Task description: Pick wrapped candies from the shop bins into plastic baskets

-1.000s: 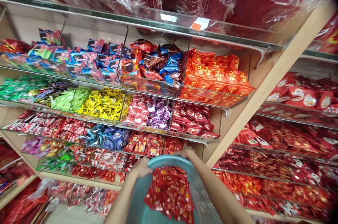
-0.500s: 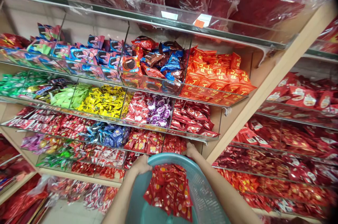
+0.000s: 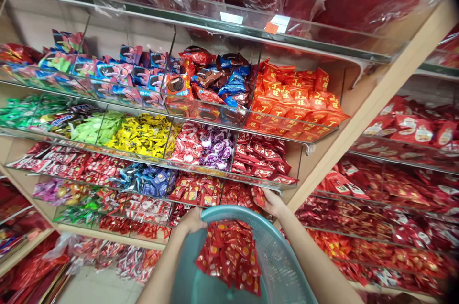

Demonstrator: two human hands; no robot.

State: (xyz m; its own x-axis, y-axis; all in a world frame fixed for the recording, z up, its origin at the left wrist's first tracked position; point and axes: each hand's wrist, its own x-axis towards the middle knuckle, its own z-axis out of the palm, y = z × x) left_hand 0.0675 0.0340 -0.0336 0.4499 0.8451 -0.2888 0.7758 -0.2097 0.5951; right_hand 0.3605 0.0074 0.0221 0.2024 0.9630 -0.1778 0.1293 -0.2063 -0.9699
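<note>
The left hand gripped the rim of the round teal plastic basket, tilted and full of small red foil sweet packets. The right hand closed around one red packet just above the rim, at the clear shelf bin. Keeping the basket pressed under that bin would catch strays.

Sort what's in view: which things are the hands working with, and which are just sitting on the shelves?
In hand:
- teal basket, rim gripped by left hand
- red-and-orange packets heaped in the basket
- red packet pinched in right hand
- bin of matching red packets

Just shelved:
- yellow sweets
- blue biscuit packs
- orange packets
- green sweets
</note>
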